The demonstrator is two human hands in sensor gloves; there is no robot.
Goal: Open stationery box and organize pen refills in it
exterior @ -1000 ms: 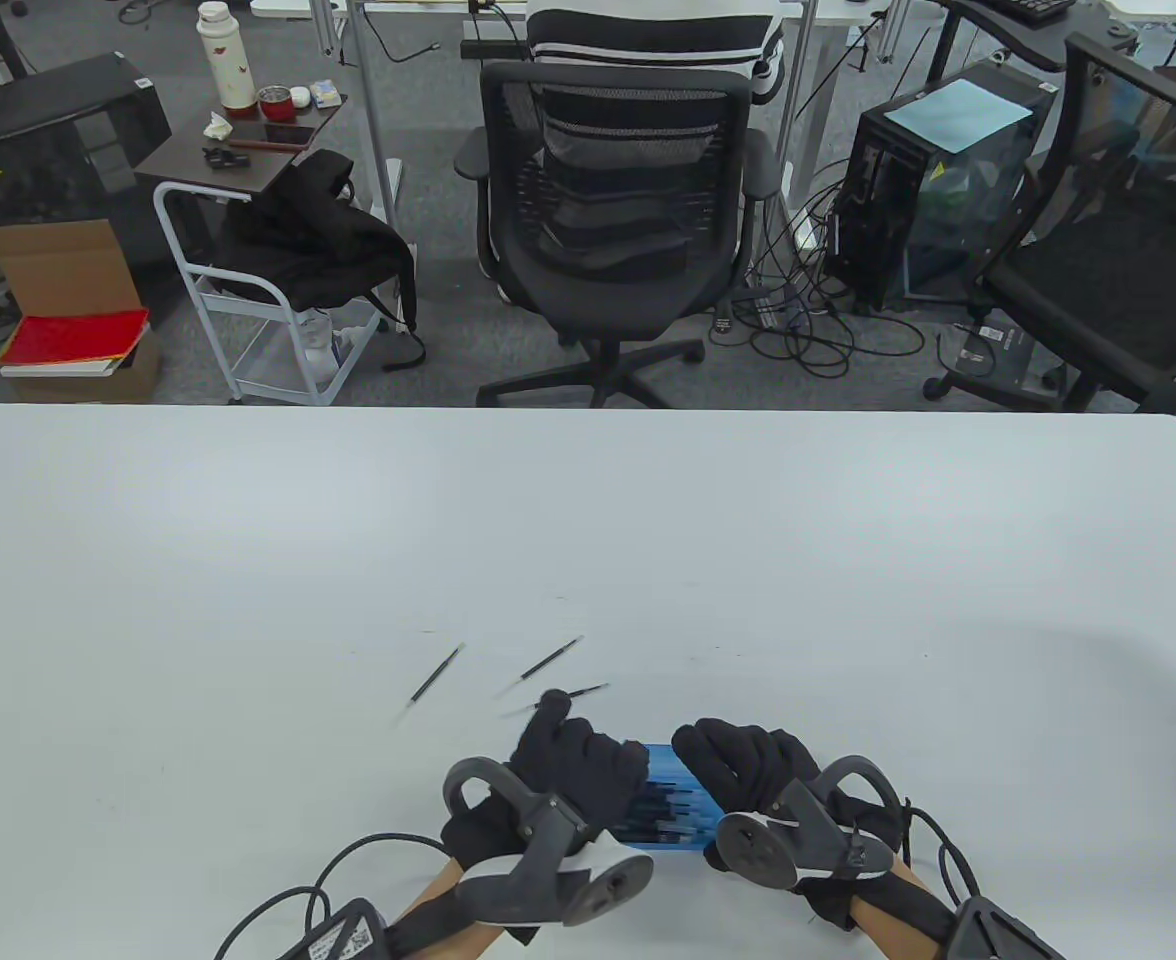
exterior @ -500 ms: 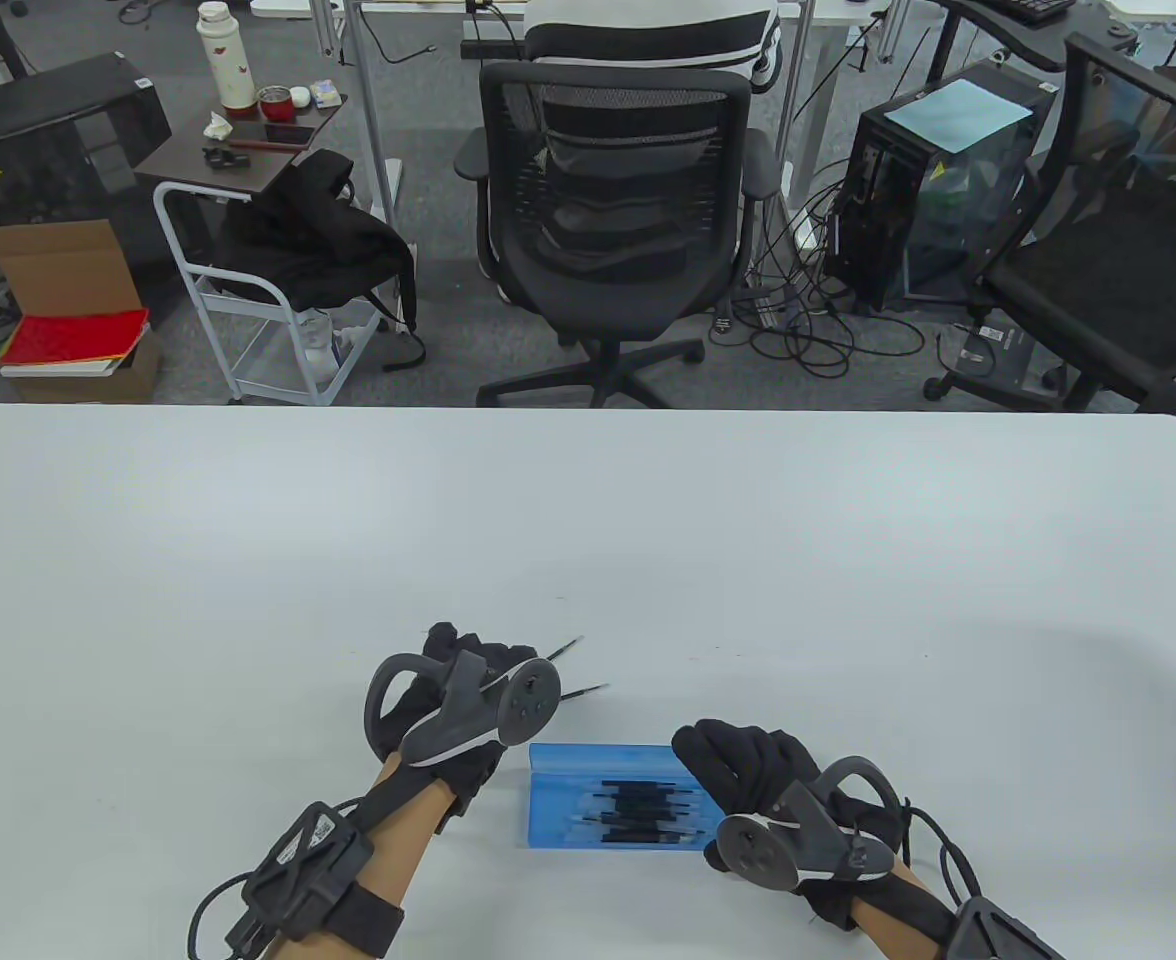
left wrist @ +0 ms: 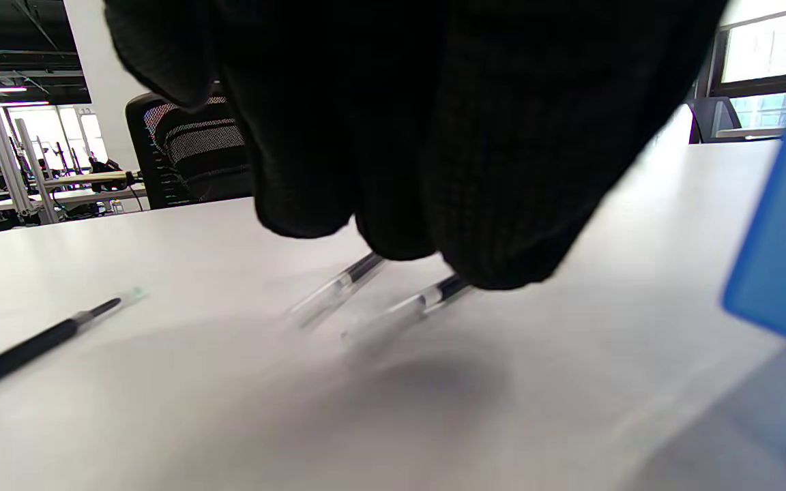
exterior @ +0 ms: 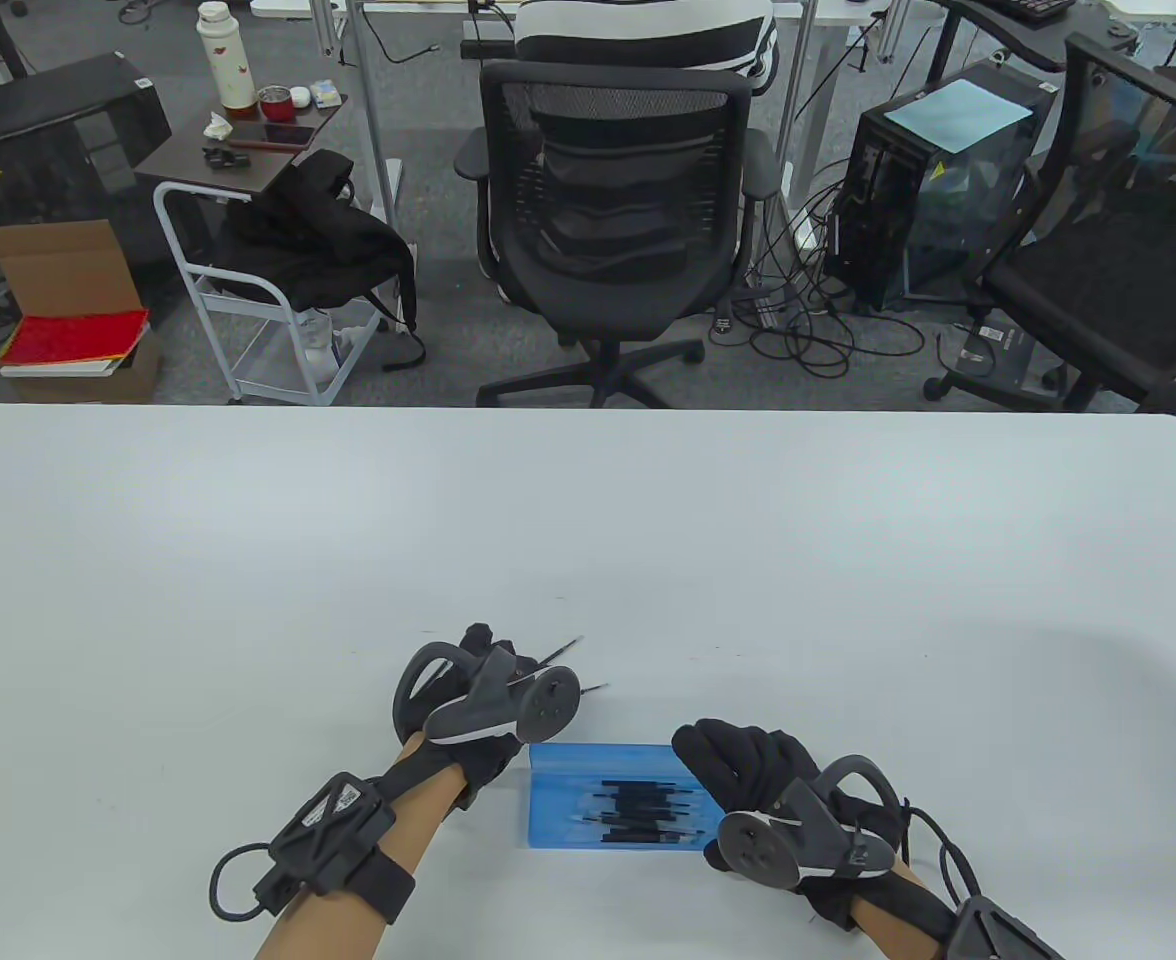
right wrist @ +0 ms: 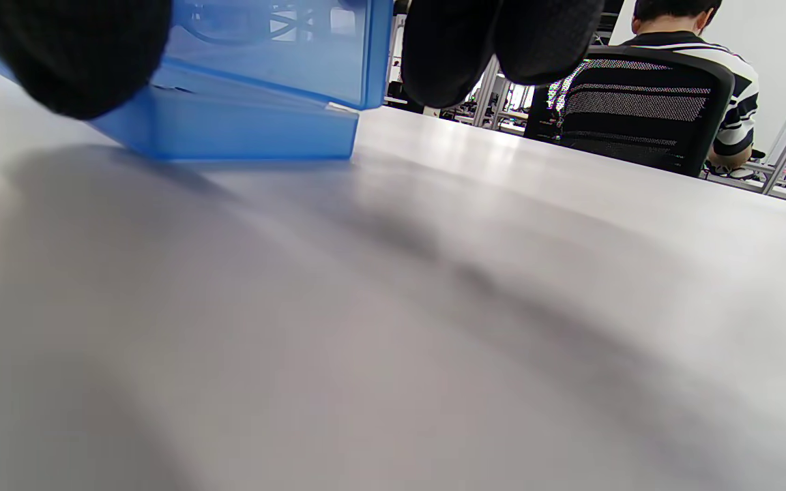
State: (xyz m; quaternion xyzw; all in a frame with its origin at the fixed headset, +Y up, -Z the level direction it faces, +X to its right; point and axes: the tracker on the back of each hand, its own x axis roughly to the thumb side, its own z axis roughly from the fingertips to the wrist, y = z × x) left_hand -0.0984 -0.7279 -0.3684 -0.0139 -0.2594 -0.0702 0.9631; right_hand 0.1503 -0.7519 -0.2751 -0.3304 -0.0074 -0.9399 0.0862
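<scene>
The blue stationery box (exterior: 558, 800) lies open near the table's front edge, with several dark pen refills (exterior: 643, 810) inside. My right hand (exterior: 713, 752) grips the box's right end; in the right wrist view the raised lid (right wrist: 284, 48) sits between thumb and fingers (right wrist: 502, 41). My left hand (exterior: 480, 648) is just left of and beyond the box. Its curled fingertips (left wrist: 502, 259) are down on two loose refills (left wrist: 352, 276), whose tips (exterior: 565, 650) stick out past the tracker. A third refill (left wrist: 24, 349) lies apart on the table.
The white table (exterior: 588, 540) stretches far beyond the hands. Past its far edge stands a black office chair (exterior: 613, 190) with a person in a striped shirt (exterior: 648, 30) behind it. A cable loop (exterior: 238, 890) hangs at my left wrist.
My left hand left the box and moved forward-left onto the loose refills, then edged slightly right. The open box with its refills came into view. The right hand stayed put.
</scene>
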